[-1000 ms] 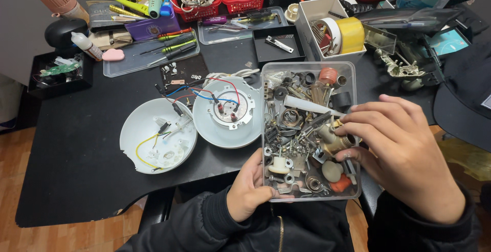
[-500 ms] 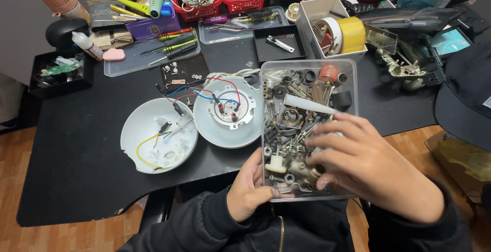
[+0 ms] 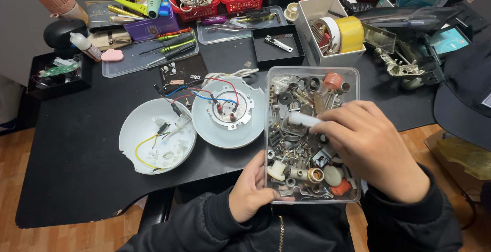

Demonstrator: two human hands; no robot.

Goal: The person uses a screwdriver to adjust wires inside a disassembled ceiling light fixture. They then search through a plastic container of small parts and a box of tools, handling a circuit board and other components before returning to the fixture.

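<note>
- While the left hand (image 3: 253, 190) clasps the near left corner of the clear plastic box (image 3: 312, 134), its grip is closed on the box's rim, thumb over the edge.
- That box sits at the near edge of the black counter (image 3: 71, 170), toward 5 o'clock, packed with small metal parts, screws and knobs.
- The right hand (image 3: 373, 147) reaches into the box from 4 o'clock, fingertips pinching a white tube (image 3: 303, 120) that lies across the parts.
- At 9 o'clock from the box lie two white round shells (image 3: 158, 137) with loose wires, touching each other.
- At 12 o'clock stands a white bin (image 3: 332, 29) holding tape rolls.
</note>
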